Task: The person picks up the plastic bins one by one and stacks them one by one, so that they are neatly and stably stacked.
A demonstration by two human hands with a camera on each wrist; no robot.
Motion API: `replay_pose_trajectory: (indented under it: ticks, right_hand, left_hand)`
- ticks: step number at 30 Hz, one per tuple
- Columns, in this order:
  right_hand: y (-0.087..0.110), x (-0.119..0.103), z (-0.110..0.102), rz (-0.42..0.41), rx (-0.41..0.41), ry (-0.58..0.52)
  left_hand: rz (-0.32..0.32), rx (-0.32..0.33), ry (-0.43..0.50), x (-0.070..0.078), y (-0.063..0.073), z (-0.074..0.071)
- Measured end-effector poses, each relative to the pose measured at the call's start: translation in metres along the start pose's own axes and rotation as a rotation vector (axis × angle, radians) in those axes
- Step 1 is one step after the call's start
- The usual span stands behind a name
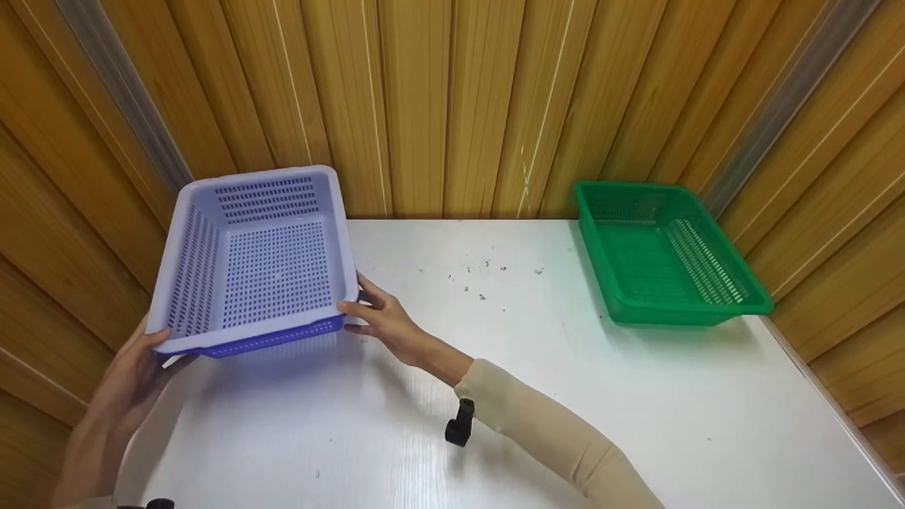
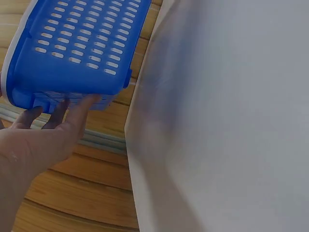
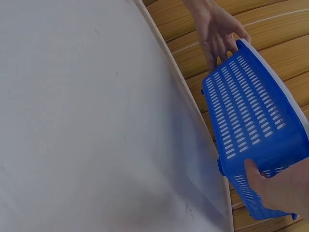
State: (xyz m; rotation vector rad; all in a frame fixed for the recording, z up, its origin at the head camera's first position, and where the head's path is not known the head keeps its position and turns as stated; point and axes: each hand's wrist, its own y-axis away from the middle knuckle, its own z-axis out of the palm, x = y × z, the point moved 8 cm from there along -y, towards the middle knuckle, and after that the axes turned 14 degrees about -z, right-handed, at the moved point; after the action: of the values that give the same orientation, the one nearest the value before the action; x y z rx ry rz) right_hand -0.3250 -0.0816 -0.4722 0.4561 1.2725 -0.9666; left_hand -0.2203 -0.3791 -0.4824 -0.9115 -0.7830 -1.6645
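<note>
Head view: left hand (image 1: 127, 382) and right hand (image 1: 390, 324) grip the near corners of a rectangular blue perforated plastic basket (image 1: 276, 272), raised above white table (image 1: 339, 438) at left; even support should limit tilting.

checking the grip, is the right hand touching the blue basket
Touching. The head view shows the right hand gripping the blue basket near its corner, one digit over the edge.

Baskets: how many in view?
2. The blue basket is held at left between the left hand and right hand; the green basket rests on the table at right. A nested one could be hidden.
</note>
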Motion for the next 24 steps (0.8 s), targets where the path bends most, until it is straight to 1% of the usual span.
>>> replay_pose_trajectory:
  ticks: [4,6,9,11,15,17,24]
  right_hand:
    - [-0.001,-0.015,-0.011,-0.036,0.024,0.005]
    - [0.000,-0.020,-0.017,-0.043,0.031,-0.003]
    - [0.005,-0.026,-0.026,-0.045,0.041,-0.011]
    - [0.008,-0.028,-0.033,-0.047,0.043,-0.003]
    - [0.014,-0.033,-0.047,-0.054,0.063,0.026]
    - [0.016,-0.035,-0.054,-0.056,0.073,0.035]
    - [0.029,-0.039,-0.078,-0.054,0.119,0.044]
  left_hand:
    - [0.019,0.023,-0.069,0.004,-0.010,0.018]
    - [0.019,0.018,-0.083,0.004,-0.015,0.026]
    - [0.010,0.034,-0.123,0.003,-0.021,0.036]
    - [-0.001,0.055,-0.135,0.001,-0.025,0.041]
    - [-0.027,0.119,-0.164,-0.004,-0.034,0.048]
    - [-0.038,0.137,-0.166,-0.007,-0.038,0.053]
    - [-0.082,0.137,-0.190,-0.018,-0.053,0.067]
